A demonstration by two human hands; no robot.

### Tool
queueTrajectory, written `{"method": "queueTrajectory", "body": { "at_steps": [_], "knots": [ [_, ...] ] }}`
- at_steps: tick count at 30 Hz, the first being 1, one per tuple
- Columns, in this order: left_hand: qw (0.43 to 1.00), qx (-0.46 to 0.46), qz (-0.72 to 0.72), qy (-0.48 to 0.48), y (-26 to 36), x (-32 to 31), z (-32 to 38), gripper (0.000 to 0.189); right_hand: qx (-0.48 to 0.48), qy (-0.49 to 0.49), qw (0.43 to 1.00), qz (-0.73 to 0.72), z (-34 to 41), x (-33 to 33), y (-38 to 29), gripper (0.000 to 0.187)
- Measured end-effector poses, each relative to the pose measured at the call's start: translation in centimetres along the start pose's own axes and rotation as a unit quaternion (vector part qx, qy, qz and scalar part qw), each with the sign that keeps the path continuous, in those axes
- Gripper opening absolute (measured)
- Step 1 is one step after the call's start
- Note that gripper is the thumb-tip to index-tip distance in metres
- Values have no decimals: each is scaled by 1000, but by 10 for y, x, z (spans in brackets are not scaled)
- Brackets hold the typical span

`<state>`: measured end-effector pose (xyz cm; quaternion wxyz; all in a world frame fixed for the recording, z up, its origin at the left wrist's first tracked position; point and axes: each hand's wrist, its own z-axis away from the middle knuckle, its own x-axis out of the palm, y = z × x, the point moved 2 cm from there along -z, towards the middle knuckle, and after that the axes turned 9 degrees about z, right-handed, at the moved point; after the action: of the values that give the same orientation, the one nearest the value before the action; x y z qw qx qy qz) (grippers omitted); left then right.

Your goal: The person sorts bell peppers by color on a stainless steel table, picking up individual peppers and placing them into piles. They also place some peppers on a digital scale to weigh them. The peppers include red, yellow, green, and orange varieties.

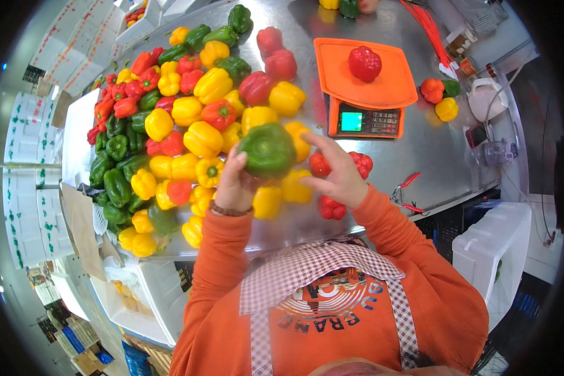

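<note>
My left hand [236, 188] holds a large green bell pepper [269, 149] above the steel table. To its right, my right hand [339, 173] has its fingers spread, apart from that pepper and holding nothing. Beneath and around the hands lie yellow bell peppers [297, 186], with red bell peppers [332, 207] near my right wrist. A big pile of red, yellow and green bell peppers [203, 139] covers the left side. Beyond my right hand stands an orange digital scale [367, 96] bearing a single red bell pepper [364, 64].
Red-handled pruning shears [406, 193] lie near the right front edge. A trio of small peppers [446, 109] sits right of the scale, near a white pitcher [487, 98]. White foam boxes [493, 254] stand below the table on both sides. Red strips [427, 33] lie far right.
</note>
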<state>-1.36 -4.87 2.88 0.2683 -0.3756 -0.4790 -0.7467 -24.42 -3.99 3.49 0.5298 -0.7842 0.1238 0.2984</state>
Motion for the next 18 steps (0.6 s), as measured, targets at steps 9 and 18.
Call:
{"method": "queueTrajectory", "body": {
  "at_steps": [9, 18],
  "knots": [
    [995, -76, -38, 48, -54, 5, 1, 58, 7, 12, 997, -70, 2, 6, 7, 92],
    [930, 77, -326, -150, -71, 7, -4, 112, 286, -12, 660, -695, 27, 21, 26, 62]
  ]
}}
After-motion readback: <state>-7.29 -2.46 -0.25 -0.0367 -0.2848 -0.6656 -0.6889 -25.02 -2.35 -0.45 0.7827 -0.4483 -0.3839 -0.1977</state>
